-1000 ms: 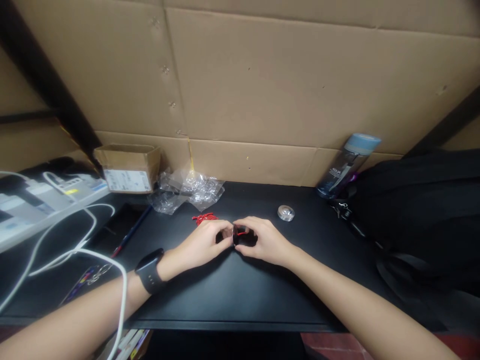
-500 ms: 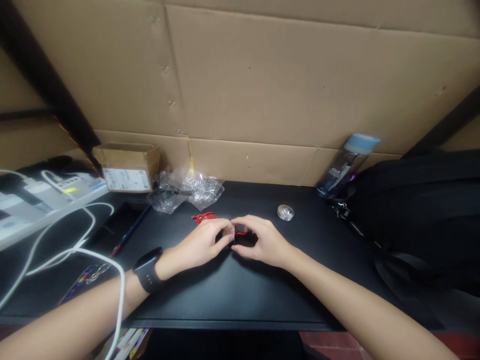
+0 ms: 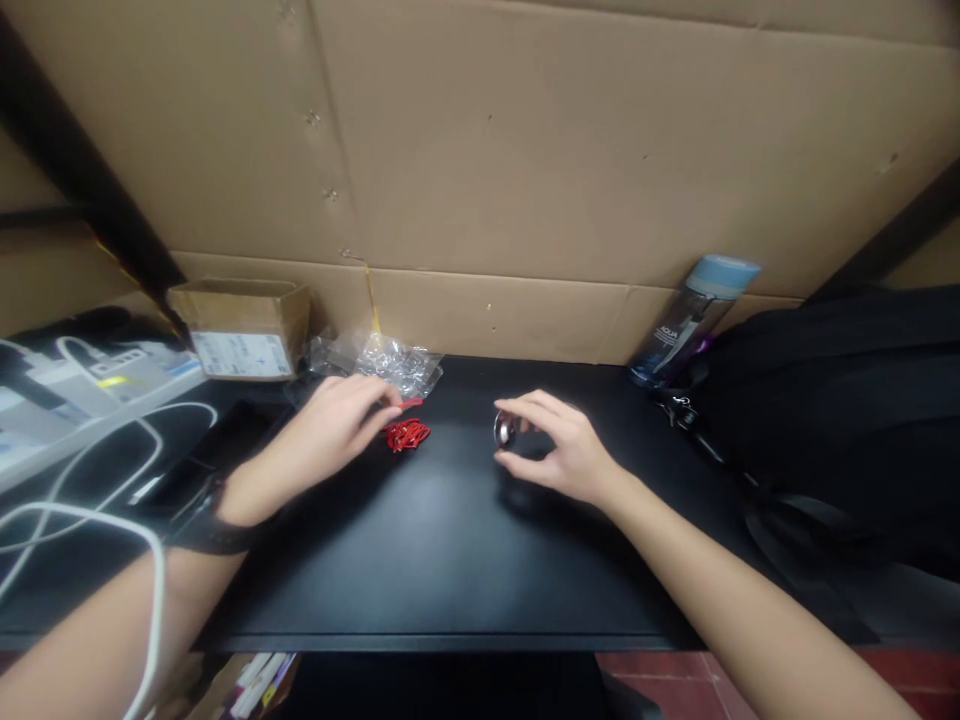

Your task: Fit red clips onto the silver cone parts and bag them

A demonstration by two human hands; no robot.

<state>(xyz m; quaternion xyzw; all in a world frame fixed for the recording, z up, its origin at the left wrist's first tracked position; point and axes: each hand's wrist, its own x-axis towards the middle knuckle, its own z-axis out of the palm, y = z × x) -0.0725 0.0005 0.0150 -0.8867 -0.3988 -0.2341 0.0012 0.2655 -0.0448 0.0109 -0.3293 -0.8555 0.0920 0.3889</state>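
Observation:
My left hand (image 3: 345, 425), with a dark watch on its wrist, is closed in a pinch on a thin red strand (image 3: 412, 403). Just below its fingertips a small tangled pile of red strands (image 3: 407, 435) lies on the black desk top. To the right, my right hand (image 3: 559, 445) grips a small round silvery piece (image 3: 505, 430) on edge between thumb and fingers, above the desk. This piece has a shiny rim and a dark part inside; its exact kind cannot be made out. The two hands are apart.
Crumpled clear plastic (image 3: 401, 362) and an open cardboard box (image 3: 244, 330) stand at the back left. White cables (image 3: 157, 590) loop over my left forearm. A blue-lidded bottle (image 3: 690, 320) and a black bag (image 3: 840, 430) occupy the right side.
My hands have parted. The left moved left and up to the red strands; the right moved right, carrying the round piece. The silvery roll seen on the desk earlier is no longer visible behind my right hand.

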